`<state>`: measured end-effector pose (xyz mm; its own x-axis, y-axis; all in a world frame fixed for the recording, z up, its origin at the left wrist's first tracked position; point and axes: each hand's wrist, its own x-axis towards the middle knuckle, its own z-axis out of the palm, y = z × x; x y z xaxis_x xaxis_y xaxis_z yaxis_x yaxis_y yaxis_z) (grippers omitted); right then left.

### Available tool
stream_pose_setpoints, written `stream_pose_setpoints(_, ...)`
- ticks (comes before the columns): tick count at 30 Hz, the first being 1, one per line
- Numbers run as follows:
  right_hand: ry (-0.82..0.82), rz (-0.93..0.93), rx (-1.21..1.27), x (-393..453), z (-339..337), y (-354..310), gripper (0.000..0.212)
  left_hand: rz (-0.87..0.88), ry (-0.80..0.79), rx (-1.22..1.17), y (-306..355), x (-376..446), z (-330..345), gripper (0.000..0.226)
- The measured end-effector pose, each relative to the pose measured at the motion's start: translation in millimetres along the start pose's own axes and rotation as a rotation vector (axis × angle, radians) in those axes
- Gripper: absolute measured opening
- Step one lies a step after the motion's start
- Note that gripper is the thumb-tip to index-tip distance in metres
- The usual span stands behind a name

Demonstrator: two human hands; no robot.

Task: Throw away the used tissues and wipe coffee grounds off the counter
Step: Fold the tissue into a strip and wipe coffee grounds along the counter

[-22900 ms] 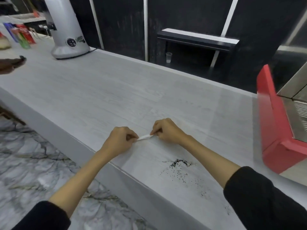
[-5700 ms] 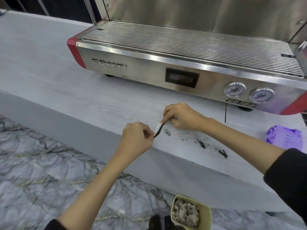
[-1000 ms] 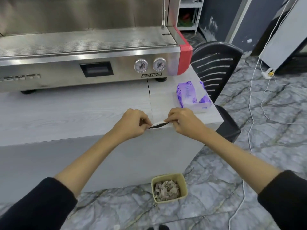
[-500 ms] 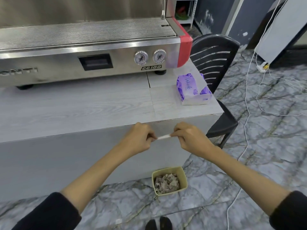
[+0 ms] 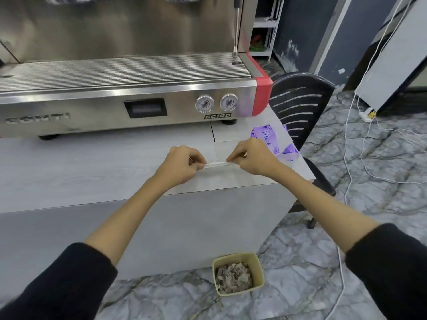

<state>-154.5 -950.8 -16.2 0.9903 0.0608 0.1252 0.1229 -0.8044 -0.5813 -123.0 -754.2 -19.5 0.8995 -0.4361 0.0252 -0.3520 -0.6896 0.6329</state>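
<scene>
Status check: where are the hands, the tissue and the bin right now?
Left hand and right hand pinch tissue taut over counter. Bin on floor below, holding used tissues. Nothing blocking.

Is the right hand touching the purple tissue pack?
Cannot tell. In the head view the right hand overlaps the purple tissue pack, hiding any gap.

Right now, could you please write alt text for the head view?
Both hands, left hand and right hand, stretch a folded tissue above the counter before an espresso machine. A bin of used tissues sits on the floor.
</scene>
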Motion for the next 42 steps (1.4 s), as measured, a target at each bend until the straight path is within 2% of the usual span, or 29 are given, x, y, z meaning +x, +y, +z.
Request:
stream_pose_setpoints(4,-0.015,0.05,-0.055,38.0,12.8,1.3,0.025,-0.016,0.036,0.026,-17.4,26.9,-1.4,0.013)
stream_pose_setpoints(8,-0.048,0.011,-0.107,43.8,29.3,4.9,0.032,0.008,0.042,0.043,-30.3,38.9,2.5,0.016)
stream_pose_setpoints(16,0.042,-0.248,-0.099,-0.1,40.0,17.0,0.03,0.183,0.033,0.017,-37.5,5.3,9.8,0.016)
stream_pose_setpoints(26,0.127,-0.405,-0.223,-60.6,37.4,23.1,0.031,0.283,0.02,-0.006,-19.2,-38.5,23.4,0.019)
stream_pose_setpoints(28,0.105,-0.446,-0.287,-69.3,38.6,25.3,0.035,0.311,0.017,0.023,-17.5,-42.3,25.6,0.022)
stream_pose_setpoints(31,0.045,-0.519,-0.41,-86.3,48.8,33.0,0.037,0.45,-0.025,0.171,-17.0,-55.2,36.0,0.025)
stream_pose_setpoints(33,0.077,-0.519,-0.42,-98.2,52.4,34.7,0.034,0.51,-0.004,0.233,-16.4,-66.4,42.6,0.026)
stream_pose_setpoints(38,0.257,-0.485,-0.331,-81.6,36.5,21.8,0.035,0.441,0.18,0.159,-7.7,-53.2,27.9,0.023)
stream_pose_setpoints(42,0.207,-0.449,-0.369,-69.2,45.8,19.2,0.034,0.323,0.159,0.105,-14.5,-43.6,26.5,0.018)
